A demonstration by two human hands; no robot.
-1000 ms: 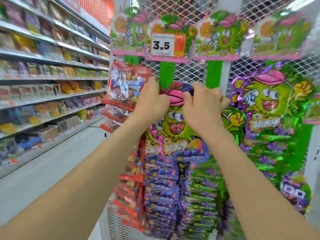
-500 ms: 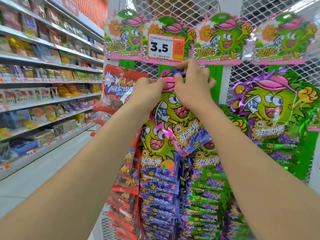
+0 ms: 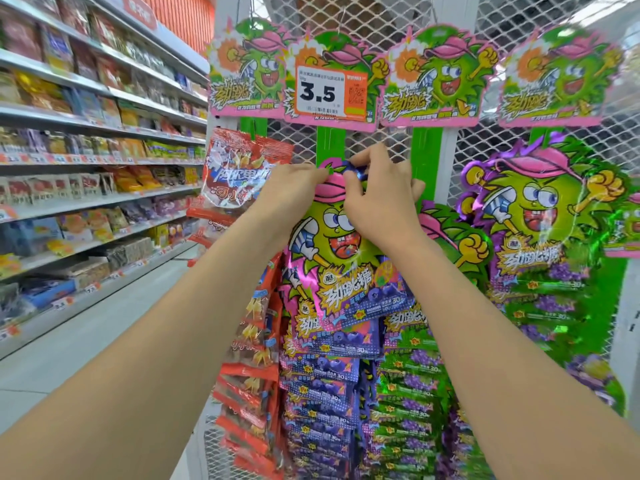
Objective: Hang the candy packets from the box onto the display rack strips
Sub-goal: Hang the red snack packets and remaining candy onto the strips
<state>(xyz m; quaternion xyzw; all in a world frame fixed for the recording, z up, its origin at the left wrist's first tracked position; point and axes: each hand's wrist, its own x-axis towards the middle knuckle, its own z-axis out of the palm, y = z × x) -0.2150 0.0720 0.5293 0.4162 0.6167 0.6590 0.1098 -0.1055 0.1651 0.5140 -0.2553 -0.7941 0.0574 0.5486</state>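
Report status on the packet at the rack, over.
Left hand and right hand pinch top of candy packet. Packet up against green strip; hooked or not, cannot tell. Strip bare above the hands.

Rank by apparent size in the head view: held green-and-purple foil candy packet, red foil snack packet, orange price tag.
1. green-and-purple foil candy packet
2. red foil snack packet, partly covered
3. orange price tag
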